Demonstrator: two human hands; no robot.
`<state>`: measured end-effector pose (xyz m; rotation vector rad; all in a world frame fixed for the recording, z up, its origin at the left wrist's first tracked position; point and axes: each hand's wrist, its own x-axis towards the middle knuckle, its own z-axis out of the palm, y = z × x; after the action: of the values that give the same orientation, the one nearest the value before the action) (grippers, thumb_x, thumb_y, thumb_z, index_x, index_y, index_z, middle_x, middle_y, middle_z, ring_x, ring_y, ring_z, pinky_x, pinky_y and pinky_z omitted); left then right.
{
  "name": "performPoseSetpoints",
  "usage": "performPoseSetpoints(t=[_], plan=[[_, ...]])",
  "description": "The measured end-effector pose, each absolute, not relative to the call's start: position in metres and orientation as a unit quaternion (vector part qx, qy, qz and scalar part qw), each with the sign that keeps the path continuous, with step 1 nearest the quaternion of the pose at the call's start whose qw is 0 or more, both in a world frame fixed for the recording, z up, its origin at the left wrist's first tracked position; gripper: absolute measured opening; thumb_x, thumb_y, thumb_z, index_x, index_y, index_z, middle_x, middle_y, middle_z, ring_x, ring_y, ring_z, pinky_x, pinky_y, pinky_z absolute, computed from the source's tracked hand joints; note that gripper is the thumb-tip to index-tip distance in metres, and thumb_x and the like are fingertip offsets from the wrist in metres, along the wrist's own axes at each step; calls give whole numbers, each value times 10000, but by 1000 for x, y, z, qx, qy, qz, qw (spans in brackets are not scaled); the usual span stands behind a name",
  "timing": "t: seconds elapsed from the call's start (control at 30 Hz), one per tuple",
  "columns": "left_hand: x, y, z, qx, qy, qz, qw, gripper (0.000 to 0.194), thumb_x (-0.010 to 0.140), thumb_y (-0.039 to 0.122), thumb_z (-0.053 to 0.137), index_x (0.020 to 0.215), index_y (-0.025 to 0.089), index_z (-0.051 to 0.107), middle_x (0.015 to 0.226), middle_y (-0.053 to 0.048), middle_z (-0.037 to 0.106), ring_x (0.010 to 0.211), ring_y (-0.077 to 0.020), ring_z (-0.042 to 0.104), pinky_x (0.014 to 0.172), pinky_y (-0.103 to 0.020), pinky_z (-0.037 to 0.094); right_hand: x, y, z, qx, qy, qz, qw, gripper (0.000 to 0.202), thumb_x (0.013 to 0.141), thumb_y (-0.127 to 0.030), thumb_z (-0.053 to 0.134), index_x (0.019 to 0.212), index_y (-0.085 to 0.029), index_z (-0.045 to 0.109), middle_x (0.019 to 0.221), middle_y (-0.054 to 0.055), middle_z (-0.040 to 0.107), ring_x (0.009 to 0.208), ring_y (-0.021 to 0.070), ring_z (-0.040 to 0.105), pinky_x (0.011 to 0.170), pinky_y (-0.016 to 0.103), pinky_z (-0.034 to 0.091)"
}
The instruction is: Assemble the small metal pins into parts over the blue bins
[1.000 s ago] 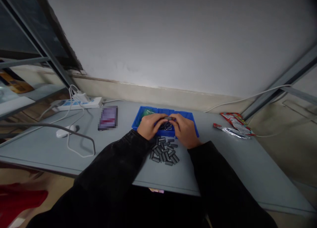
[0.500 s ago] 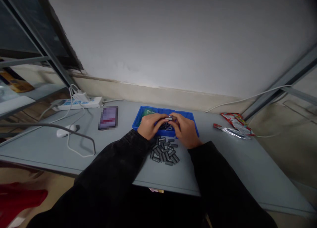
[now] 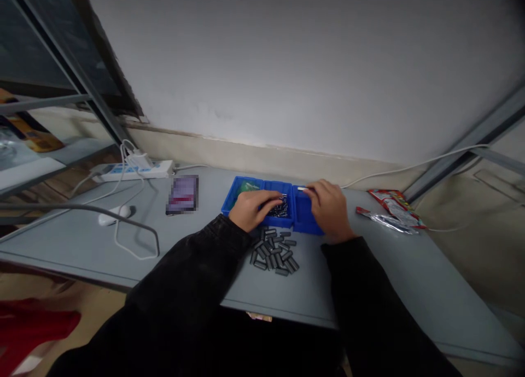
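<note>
Over the middle blue bin, my left hand is closed in a pinch, with a small shiny metal piece at its fingertips. Small metal pins or screws lie in that bin. My right hand is above the right blue bin, its thumb and fingers gripping a short, light-looking cylinder. A left blue bin contains something green and partly covered by my left hand. In front of the bins, dark grey short cylinders form a loose pile on the table.
On the grey table, a blurred-out purple phone-like object, a white mouse-like object and a power strip with cables are at left. Red and silver packets lie at right. A wall stands behind.
My hands have parted. The right one moved right, away from the left, carrying the light-looking cylinder over the right bin. My left hand stays over the middle bin.
</note>
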<state>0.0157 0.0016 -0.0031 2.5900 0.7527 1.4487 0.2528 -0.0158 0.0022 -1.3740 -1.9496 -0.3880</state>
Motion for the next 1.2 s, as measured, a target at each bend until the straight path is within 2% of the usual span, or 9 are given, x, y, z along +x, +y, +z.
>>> performPoseSetpoints(t=[0.13,0.3,0.37,0.43,0.53,0.8,0.9,1.07,1.2], plan=[[9,-3,3,881,221,415,48,201,1011,298,580,1064,187,739,970,-43,790,807,-138,752,787,-269,604,273,-9,-5,-617,-721,-143,283,151,967,-239,573,886,-200,695,874,45,740,890,240,636,830,387,305],[-16,-20,9,910,259,315,79,238,1022,330,549,1039,187,739,898,-48,780,755,-145,740,708,-254,574,267,-3,-16,-650,-723,-93,216,135,923,-217,613,846,-202,722,857,65,764,870,255,656,839,408,279],[-29,-27,9,919,287,257,84,254,1023,343,540,1025,190,742,821,-45,760,686,-146,715,668,-253,557,262,0,-21,-644,-735,-82,197,143,914,-178,586,898,-194,727,882,78,769,871,257,660,850,414,278],[-40,-32,7,919,314,222,85,256,1021,347,534,1033,197,741,776,-37,744,639,-146,692,638,-255,538,259,2,-26,-630,-748,-81,193,214,888,-132,565,1034,-182,713,916,88,771,890,258,661,868,415,276],[-48,-34,1,924,333,169,86,246,1013,336,536,1058,208,742,780,-44,740,690,-168,703,665,-265,535,260,3,-30,-628,-746,-80,206,327,871,-102,543,1157,-189,673,937,81,772,906,246,659,886,409,268],[-46,-27,-16,929,332,134,95,276,1000,324,530,1154,189,715,847,-81,751,723,-188,705,714,-288,546,261,-1,-24,-627,-739,-58,240,108,898,-193,582,845,-211,674,818,27,739,839,210,627,884,395,269],[-45,-27,-18,926,354,102,82,292,1003,312,513,1196,192,696,848,-94,750,737,-214,715,683,-304,540,260,-1,-25,-616,-754,-42,224,159,908,-261,623,766,-214,676,764,15,717,863,217,608,909,421,258],[-40,-27,-18,923,360,112,73,273,995,302,521,1149,181,712,756,-79,724,651,-198,687,639,-284,517,260,0,-31,-614,-760,-50,209,147,914,-250,624,927,-263,770,947,55,758,1039,269,578,982,500,234],[-36,-26,-20,915,389,87,67,217,973,304,566,1061,184,725,771,-82,727,702,-221,703,639,-293,507,260,2,-34,-632,-750,-48,190,182,925,-269,621,1036,-265,766,1001,72,758,1075,282,587,995,526,256]])
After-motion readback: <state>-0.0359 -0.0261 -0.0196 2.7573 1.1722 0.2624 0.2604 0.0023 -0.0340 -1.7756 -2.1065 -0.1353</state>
